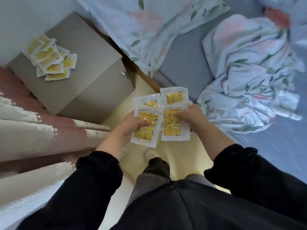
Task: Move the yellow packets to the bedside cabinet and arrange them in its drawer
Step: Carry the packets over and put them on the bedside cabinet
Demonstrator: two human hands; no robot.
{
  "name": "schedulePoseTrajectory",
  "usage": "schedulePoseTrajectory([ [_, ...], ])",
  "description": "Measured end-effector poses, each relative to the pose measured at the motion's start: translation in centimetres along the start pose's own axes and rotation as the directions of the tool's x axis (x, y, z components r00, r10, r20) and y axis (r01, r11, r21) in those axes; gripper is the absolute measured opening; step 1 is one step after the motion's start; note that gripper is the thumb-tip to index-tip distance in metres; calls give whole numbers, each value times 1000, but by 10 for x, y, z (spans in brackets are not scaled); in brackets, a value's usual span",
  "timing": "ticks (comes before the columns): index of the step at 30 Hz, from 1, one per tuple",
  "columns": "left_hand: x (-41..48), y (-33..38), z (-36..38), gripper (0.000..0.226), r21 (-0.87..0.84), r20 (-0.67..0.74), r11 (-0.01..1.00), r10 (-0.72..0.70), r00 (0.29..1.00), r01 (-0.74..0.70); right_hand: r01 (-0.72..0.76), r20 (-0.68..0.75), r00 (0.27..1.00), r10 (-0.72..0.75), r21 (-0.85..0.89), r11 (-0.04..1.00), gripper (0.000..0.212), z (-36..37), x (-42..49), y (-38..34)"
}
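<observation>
1. Both hands are up in front of me, over the floor point(182, 156) between the bedside cabinet point(86, 52) and the bed point(182, 55).
2. My left hand point(132, 125) grips a share of the yellow packets point(142, 136), thumb pressed on the front one. My right hand point(191, 117) grips the others just beside them, edges overlapping.
3. Count: four in hand, two per hand, one fanned out behind the other.
4. A loose pile point(51, 60) of more packets lies on the cabinet top near its far left corner, well apart from my hands. It is too blurred for an exact count.
5. Looks: flat clear-and-white sealed pouches, each with a yellow panel printed with small dark and white shapes.
6. The cabinet is grey, with one metal knob point(123, 74) on its front.
</observation>
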State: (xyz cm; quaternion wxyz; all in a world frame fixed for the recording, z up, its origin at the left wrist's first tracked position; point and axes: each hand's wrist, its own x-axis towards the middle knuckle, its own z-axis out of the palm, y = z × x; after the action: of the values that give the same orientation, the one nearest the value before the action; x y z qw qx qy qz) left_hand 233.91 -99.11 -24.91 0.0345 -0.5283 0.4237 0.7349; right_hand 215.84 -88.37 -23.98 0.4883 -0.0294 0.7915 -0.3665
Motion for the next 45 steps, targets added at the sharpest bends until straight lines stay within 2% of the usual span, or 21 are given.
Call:
schedulePoseTrajectory([
  [7, 3, -34, 140, 34, 195, 253, 980, -80, 964, 30, 7, -152, 988, 15, 139, 990, 20, -135, -36, 98],
  [11, -3, -65, 238, 48, 309, 383, 950, -159, 910, 35, 24, -252, 967, 33, 219, 975, 26, -220, -73, 166],
  [14, -15, -93, 320, 52, 402, 431, 916, -203, 879, 15, 7, -326, 941, 95, 299, 954, 24, -284, -102, 222],
  [22, -49, -173, 533, 36, 671, 483, 736, -346, 804, -87, -30, -504, 800, 325, 508, 861, 19, -428, -176, 378],
  [24, -56, -190, 580, 29, 723, 499, 676, -370, 783, -142, -30, -508, 765, 396, 585, 810, 21, -453, -190, 411],
  [32, -80, -229, 734, 28, 825, 559, 392, -450, 697, -408, -6, -479, 602, 639, 797, 604, 16, -521, -230, 493],
  [37, -105, -256, 828, 31, 807, 574, 239, -533, 622, -541, 109, -419, 458, 784, 902, 418, 16, -562, -266, 531],
  [41, -143, -301, 898, 33, 758, 566, 149, -634, 527, -635, 192, -335, 336, 880, 939, 284, 32, -585, -307, 571],
  [45, -184, -369, 958, 34, 735, 519, 109, -725, 452, -669, 305, -258, 265, 929, 937, 174, 26, -605, -352, 631],
])
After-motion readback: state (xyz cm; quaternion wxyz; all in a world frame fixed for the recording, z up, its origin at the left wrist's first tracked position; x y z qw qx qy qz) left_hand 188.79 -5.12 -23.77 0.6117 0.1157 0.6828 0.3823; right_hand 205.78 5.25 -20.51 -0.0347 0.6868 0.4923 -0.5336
